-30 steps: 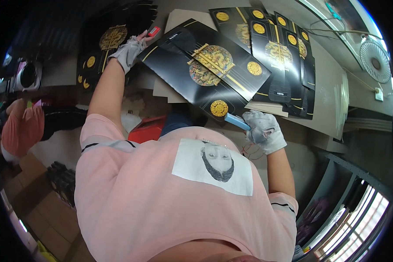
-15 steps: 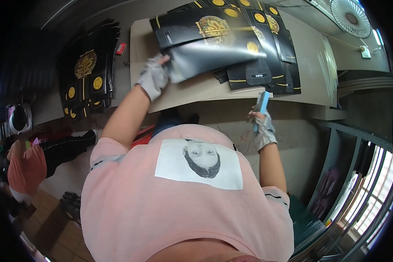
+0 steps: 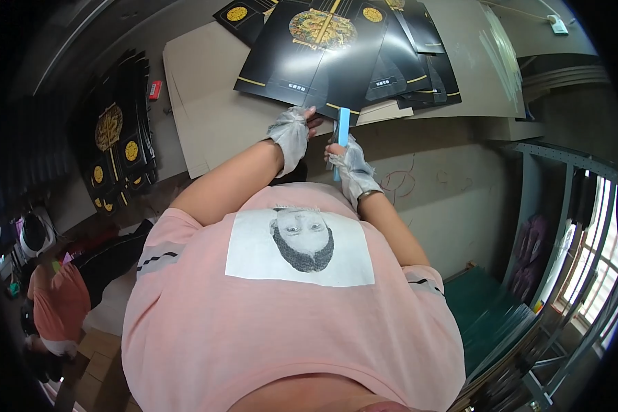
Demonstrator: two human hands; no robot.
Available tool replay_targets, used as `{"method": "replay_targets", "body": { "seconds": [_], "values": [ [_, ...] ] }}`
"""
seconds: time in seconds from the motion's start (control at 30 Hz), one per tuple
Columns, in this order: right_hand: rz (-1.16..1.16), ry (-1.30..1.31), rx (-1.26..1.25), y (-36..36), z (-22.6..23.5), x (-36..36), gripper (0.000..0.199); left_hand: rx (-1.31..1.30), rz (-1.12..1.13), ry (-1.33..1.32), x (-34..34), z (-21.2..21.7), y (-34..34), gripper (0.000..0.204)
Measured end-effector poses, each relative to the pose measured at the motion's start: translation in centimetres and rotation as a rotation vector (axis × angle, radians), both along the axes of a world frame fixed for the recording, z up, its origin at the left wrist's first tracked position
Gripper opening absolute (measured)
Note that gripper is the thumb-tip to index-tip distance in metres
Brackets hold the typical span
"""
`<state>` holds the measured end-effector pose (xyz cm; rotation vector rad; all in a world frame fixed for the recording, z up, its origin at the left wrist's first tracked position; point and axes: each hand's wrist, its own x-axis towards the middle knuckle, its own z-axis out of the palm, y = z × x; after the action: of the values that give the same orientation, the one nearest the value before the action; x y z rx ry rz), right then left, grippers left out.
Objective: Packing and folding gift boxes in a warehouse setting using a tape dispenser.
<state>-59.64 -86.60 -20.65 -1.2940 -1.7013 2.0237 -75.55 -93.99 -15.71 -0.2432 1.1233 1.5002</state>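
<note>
My right hand (image 3: 350, 161), in a pale fingerless glove, is closed around a long light blue stapler-like tool (image 3: 343, 127). The tool stands nearly upright, its far end against the near corner of a glossy black printed sheet (image 3: 281, 65). Just left of it, my left hand (image 3: 294, 136) is in a matching glove at the sheet's near edge. Its bare fingers look apart, with nothing visibly held; whether they touch the sheet is hard to make out. The sheet has a gold round picture and gold lines, and it lies over other black printed sheets (image 3: 426, 69).
Grey-brown board (image 3: 206, 103) lies under the sheets. At left stands another pile of black and gold sheets (image 3: 110, 137), with a small red box (image 3: 156, 89) beside it. A metal rack (image 3: 563, 154) is at right. Another person (image 3: 58, 302) is at far left.
My left hand has come right and nearer, and the lifted, blurred black sheet now lies flat, turned toward me. My right hand has brought the light blue tool leftward to the sheet's corner.
</note>
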Motion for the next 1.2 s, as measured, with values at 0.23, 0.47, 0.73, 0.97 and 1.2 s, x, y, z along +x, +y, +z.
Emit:
{"method": "replay_targets", "body": {
  "seconds": [0.23,0.47,0.73,0.97,1.2],
  "values": [
    [-0.021,-0.025,0.034,0.1,1.0,-0.5,0.019,0.034,-0.057,0.055,0.1,-1.3,-0.2,0.047],
    [-0.009,-0.161,-0.093,4.5,7.4,2.7,0.017,0.046,0.492,-0.152,-5.0,1.2,-4.7,0.049],
    [0.057,0.057,-0.104,6.2,6.8,2.8,0.03,-0.019,0.059,0.228,-6.8,-0.8,-3.5,0.034],
    [0.114,0.103,-0.226,0.9,5.4,-1.8,0.028,0.119,-0.009,0.071,-6.2,-2.7,0.3,0.037],
    [0.212,-0.108,-0.052,1.2,6.2,-3.7,0.02,0.103,-0.108,0.428,-4.9,-5.1,1.1,0.036]
  ]
}}
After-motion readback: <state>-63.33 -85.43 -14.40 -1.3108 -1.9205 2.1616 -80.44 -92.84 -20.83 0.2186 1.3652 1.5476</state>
